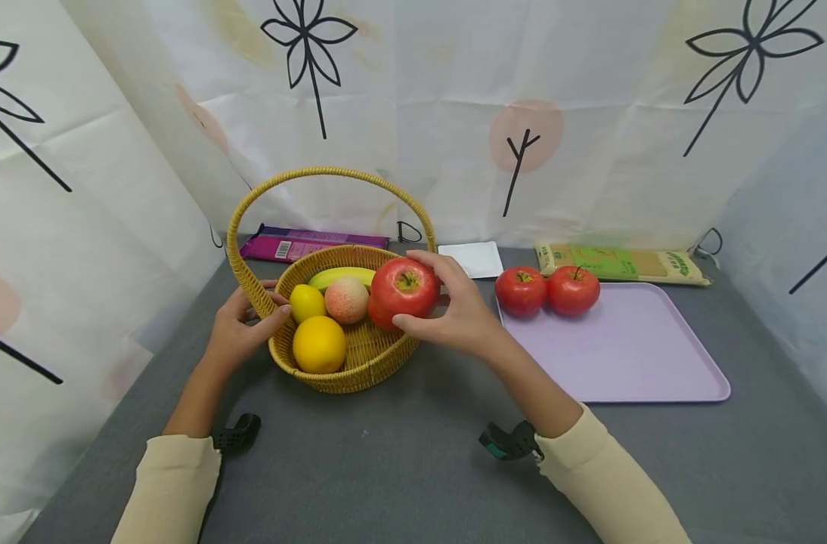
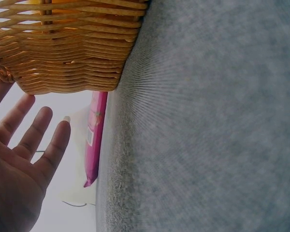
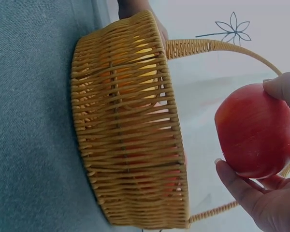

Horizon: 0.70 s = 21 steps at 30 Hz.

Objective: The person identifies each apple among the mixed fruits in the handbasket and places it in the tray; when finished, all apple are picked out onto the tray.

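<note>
My right hand point(image 1: 464, 310) grips a red apple point(image 1: 405, 287) between thumb and fingers. In the right wrist view this apple point(image 3: 256, 130) is above the rim of the wicker basket point(image 3: 130, 125). My left hand point(image 1: 240, 329) holds the basket's left rim at the foot of its handle point(image 1: 243, 264), thumb over the rim; its other fingers point(image 2: 53, 145) spread out in the left wrist view. Inside the basket point(image 1: 345, 385) lie a banana point(image 1: 342, 276), a lemon point(image 1: 307, 304), a peach point(image 1: 348, 300), an orange point(image 1: 320, 345) and another red fruit point(image 1: 379, 316), partly hidden by the held apple.
Two red apples point(image 1: 546, 291) sit at the back left of a lilac tray point(image 1: 624, 347) on the right. Along the back lie a purple packet point(image 1: 298, 243), a white packet point(image 1: 475, 259) and a tan-and-green packet point(image 1: 624, 264). Printed cloth point(image 1: 420, 128) hangs behind.
</note>
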{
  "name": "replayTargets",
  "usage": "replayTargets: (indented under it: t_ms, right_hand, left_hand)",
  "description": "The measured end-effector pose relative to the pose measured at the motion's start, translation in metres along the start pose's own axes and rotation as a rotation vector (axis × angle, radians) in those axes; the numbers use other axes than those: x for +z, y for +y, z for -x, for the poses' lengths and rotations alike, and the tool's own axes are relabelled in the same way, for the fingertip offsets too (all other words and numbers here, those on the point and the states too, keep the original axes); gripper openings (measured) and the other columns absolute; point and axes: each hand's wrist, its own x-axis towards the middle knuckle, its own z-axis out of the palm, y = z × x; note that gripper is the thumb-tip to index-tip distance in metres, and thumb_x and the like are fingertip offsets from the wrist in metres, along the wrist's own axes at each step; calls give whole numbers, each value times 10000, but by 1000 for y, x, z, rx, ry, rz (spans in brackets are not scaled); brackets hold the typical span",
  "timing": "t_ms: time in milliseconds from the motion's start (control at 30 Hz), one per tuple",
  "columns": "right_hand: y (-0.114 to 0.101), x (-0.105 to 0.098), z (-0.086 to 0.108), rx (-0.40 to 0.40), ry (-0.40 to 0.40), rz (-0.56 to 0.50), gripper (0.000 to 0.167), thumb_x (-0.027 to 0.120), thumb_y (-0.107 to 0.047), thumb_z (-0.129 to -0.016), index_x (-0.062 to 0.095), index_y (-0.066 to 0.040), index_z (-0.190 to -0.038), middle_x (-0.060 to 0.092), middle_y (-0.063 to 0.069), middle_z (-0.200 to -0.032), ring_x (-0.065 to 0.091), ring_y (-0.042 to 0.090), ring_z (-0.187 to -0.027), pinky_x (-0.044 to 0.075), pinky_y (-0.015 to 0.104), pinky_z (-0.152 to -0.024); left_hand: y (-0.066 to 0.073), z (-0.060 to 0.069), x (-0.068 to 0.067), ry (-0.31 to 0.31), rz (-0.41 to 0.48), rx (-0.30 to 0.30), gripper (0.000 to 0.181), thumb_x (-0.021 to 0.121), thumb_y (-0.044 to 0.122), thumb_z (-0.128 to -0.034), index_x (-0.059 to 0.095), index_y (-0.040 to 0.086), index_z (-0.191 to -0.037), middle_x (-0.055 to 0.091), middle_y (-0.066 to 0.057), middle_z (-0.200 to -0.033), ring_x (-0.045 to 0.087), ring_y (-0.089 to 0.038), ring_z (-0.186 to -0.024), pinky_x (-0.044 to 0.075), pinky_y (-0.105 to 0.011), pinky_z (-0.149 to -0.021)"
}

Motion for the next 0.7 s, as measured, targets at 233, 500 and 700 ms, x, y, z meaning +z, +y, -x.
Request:
replayTargets:
  t_ms: [233, 500, 700]
  right_hand:
    - [4, -8, 8, 12, 12, 6, 755, 830, -177, -788, 474, -163, -1453, 487, 33, -1367, 516, 205, -1192, 553, 389, -854]
    - [7, -18, 16, 54, 43, 34, 780, 845, -185, -783, 465, -172, -1464, 478, 10, -1391, 511, 201, -1202, 556, 395, -847]
    - [9, -26, 21, 72, 63, 46, 779, 848, -168, -783, 465, -149, -1461, 479, 31, -1397, 503, 216, -1217, 550, 433, -861]
  left_hand:
    - [33, 7, -3, -5, 23, 1, 304, 683, 199, -943, 683, -39, -1132, 548, -157, -1347, 489, -242, -1174, 434, -324, -881]
    - [13, 3, 0, 4, 24, -12, 291, 704, 239, -938, 701, 30, -1141, 552, -88, -1363, 487, -203, -1186, 429, -291, -882]
    - [2, 1, 0, 10, 26, -20, 295, 718, 284, -931, 707, 72, -1135, 557, -43, -1357, 488, -163, -1187, 430, -273, -884]
